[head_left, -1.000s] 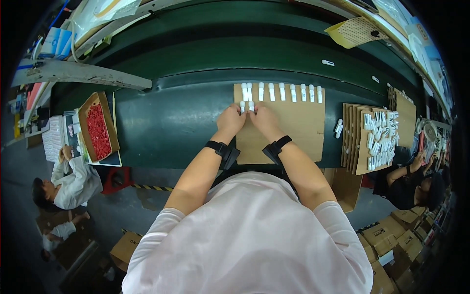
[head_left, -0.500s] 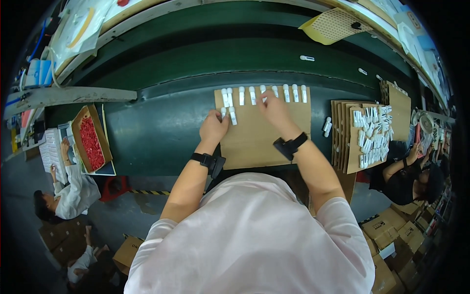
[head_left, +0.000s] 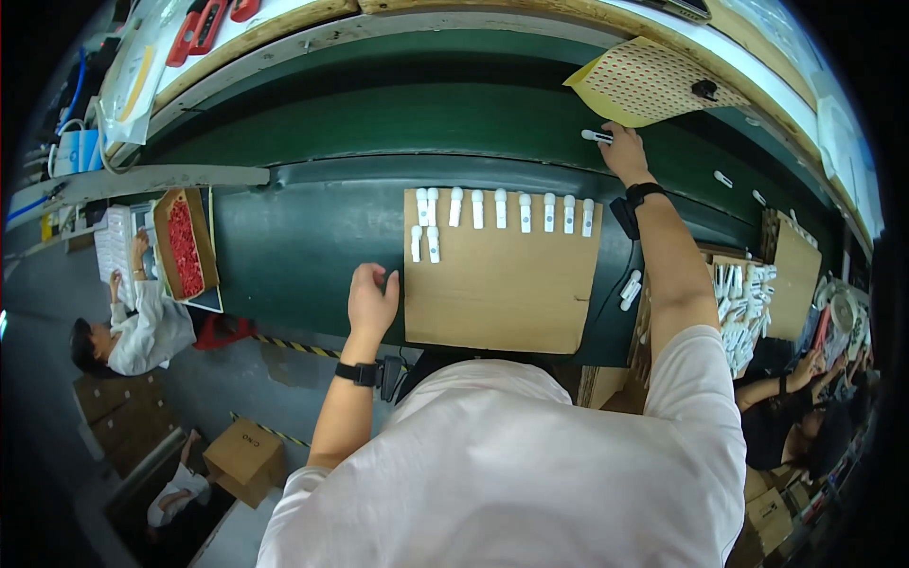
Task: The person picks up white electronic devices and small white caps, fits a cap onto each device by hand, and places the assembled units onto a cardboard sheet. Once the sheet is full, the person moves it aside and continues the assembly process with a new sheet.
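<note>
My right hand (head_left: 625, 153) reaches out to the far green belt, its fingers closed on the right end of a small white stick-shaped piece with a rounded head (head_left: 595, 136). My left hand (head_left: 372, 303) is just left of the cardboard sheet (head_left: 502, 298), fingers loosely bent and thumb apart, holding nothing. Along the sheet's far edge stands a row of several like white pieces (head_left: 501, 208). Two more lie below at its left, one of them this white piece (head_left: 434, 244). What the right fingertips do on the far side is partly hidden.
Right of the sheet lies a loose white piece (head_left: 631, 290), near a stack of cardboard heaped with white pieces (head_left: 745, 308). A yellow-edged dotted sheet (head_left: 653, 80) overhangs the belt. At left are a box of red parts (head_left: 185, 246) and a seated person (head_left: 142, 331).
My right hand has left the row and moved far right to the piece on the belt. My left hand has let go of the lower-left piece and drawn back toward me. The view has shifted.
</note>
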Demonstrator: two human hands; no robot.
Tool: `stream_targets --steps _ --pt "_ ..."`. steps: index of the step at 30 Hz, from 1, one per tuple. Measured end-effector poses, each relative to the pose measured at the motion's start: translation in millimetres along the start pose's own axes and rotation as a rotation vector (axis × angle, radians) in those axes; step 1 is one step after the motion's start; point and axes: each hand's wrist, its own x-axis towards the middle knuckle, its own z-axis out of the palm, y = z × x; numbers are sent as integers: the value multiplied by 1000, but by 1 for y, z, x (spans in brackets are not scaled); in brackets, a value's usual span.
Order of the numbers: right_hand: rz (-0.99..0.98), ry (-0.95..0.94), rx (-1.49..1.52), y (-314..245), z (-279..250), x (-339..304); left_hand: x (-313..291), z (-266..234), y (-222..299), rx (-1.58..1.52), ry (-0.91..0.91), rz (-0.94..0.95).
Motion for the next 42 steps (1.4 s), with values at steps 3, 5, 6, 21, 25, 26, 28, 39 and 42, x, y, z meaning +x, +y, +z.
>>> stream_targets --steps 3,5,6,21,25,26,28,39,42 --pt "-6 -25 -8 4 17 14 -20 -13 8 -4 2 -79" --pt "-36 -14 -34 10 24 18 -25 -18 15 -53 11 -93" --pt "-37 -17 -30 9 24 17 -26 -21 19 -49 11 -96" --pt "-87 -233 1088 -141 -163 -196 -1 -81 130 -370 -139 380" --pt "-212 -123 1117 -182 -194 -245 -6 -104 149 -514 -157 526" --pt "-253 -84 1113 -190 -199 -252 -9 -109 151 -519 -161 530" --pt "-304 -42 1094 -205 -206 -262 -14 -118 155 -608 -235 578" --pt "-528 94 989 -248 -217 -292 -35 -145 157 -675 -456 761" --pt "-421 111 1038 -256 -222 -298 -37 -148 153 -675 -444 768"
